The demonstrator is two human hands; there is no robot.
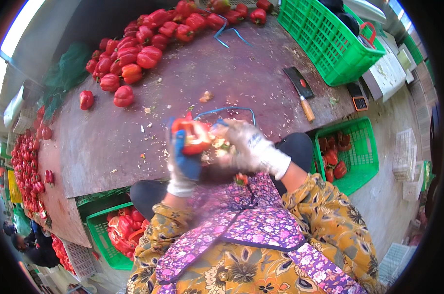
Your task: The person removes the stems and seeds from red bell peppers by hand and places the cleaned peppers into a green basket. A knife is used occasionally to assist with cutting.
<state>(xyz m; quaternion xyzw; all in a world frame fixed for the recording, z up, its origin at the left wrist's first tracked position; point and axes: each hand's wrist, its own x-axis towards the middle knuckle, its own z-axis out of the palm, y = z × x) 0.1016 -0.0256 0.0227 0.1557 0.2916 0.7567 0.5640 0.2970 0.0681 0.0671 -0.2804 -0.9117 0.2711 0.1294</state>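
My left hand (185,160), in a white glove with a blue palm, grips a cut-open red bell pepper (196,136) above the table's near edge. Close to its right side is my right hand (249,145), also gloved and blurred by motion; pale pepper core and seeds (220,143) lie at its fingers, and whether it grips them I cannot tell. A small red and green pepper piece (241,179) shows below, over the floral apron. Whole red bell peppers (148,57) are heaped on the table's far left part.
A cleaver (299,84) with a wooden handle lies on the seed-strewn table (214,81), near a green crate (328,44). Lower crates of peppers stand right (372,154) and left (101,242). Blue twine (229,108) lies beyond my hands. An orange-rimmed device (359,103) is at the right edge.
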